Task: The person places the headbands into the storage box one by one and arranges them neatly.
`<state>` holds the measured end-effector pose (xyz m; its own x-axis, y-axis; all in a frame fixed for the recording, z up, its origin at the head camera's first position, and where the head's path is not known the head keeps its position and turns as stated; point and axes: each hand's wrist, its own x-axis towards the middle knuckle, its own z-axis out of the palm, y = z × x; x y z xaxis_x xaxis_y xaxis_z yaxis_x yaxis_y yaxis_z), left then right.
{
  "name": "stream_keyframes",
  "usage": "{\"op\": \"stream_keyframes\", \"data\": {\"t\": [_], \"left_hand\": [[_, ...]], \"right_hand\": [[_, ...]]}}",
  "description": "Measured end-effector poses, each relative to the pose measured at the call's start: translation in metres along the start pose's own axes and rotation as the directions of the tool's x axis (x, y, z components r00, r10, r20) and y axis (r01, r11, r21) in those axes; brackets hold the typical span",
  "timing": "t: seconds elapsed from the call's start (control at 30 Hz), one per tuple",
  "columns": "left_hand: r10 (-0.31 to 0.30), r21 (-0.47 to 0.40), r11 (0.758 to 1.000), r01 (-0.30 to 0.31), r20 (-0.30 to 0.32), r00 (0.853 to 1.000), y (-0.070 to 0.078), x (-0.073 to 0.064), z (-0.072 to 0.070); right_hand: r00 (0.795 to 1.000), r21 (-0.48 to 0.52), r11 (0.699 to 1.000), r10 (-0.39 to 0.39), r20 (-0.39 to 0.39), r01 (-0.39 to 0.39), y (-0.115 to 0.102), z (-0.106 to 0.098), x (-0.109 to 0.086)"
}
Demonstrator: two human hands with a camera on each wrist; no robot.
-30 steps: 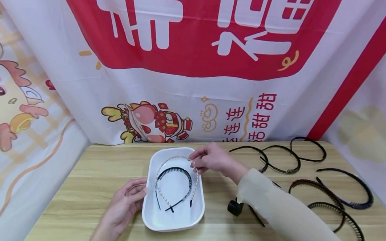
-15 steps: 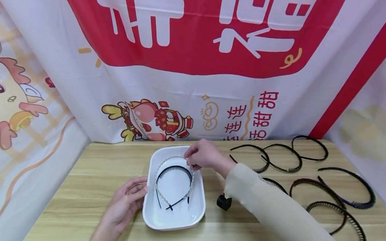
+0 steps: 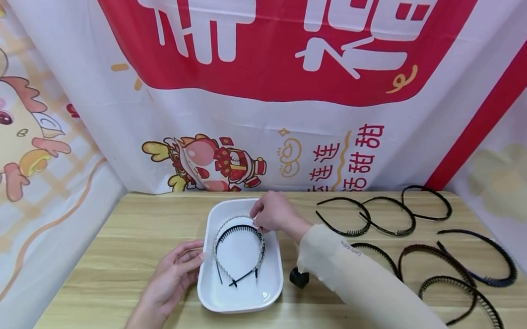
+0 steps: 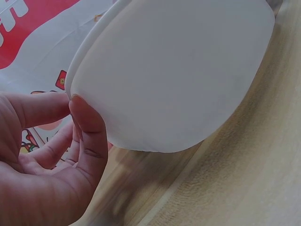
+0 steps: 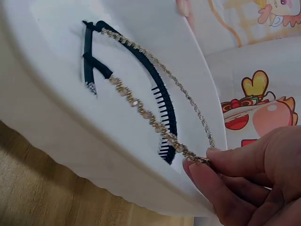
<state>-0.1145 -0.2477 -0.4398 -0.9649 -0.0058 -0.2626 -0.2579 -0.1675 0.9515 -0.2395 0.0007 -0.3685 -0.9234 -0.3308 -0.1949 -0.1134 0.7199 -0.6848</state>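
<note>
A white plastic tray point(image 3: 235, 301) stands on the wooden table. Its left rim is pinched between the thumb and fingers of my left hand point(image 3: 173, 278), as the left wrist view shows up close. Inside the tray lies a black toothed headband point(image 5: 171, 110). Over it is a thin beaded headband point(image 5: 135, 101) with gold and clear beads and black end tips. My right hand point(image 3: 274, 211) pinches the beaded headband near its top, by the tray's upper right. The ends of the two headbands cross toward the tray's near side.
Several more headbands lie on the right of the table point(image 3: 95, 272), among them a dark blue one point(image 3: 504, 256) and a brown one point(image 3: 414, 247). A black block-like object point(image 3: 299, 278) shows under the right sleeve. A printed cloth point(image 3: 251, 94) hangs behind.
My right hand has shifted slightly left with the beaded headband, whose right side now lies closer along the black headband. The left hand stays at the rim.
</note>
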Motion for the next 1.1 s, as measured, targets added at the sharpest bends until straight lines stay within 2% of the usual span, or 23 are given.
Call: {"op": "stream_keyframes", "data": {"t": [0.13,0.23,0.4,0.6,0.83,1.1], "left_hand": [[0.001,-0.007,1.000,-0.001,-0.009,1.000,0.002,-0.001,0.001],[0.000,-0.012,1.000,0.000,-0.011,1.000,0.002,-0.001,0.001],[0.000,-0.005,1.000,0.000,-0.004,1.000,0.001,-0.001,0.000],[0.000,-0.005,1.000,0.000,-0.005,1.000,0.001,0.000,0.001],[-0.004,-0.001,1.000,0.004,-0.004,1.000,0.001,0.000,0.000],[-0.007,0.010,1.000,0.007,-0.006,1.000,0.001,0.000,0.000]], "right_hand": [[0.995,-0.197,0.978,-0.083,-0.047,0.072,0.001,0.005,0.001],[0.990,-0.283,0.954,-0.123,-0.071,0.098,0.001,0.009,0.000],[0.988,-0.346,0.932,-0.138,-0.065,0.108,-0.001,0.014,-0.001],[0.991,-0.447,0.890,-0.125,-0.042,0.093,-0.004,0.019,-0.001],[0.984,-0.520,0.842,-0.176,-0.014,0.143,-0.003,0.024,-0.002],[0.988,-0.518,0.843,-0.154,0.030,0.147,-0.003,0.026,0.001]]}}
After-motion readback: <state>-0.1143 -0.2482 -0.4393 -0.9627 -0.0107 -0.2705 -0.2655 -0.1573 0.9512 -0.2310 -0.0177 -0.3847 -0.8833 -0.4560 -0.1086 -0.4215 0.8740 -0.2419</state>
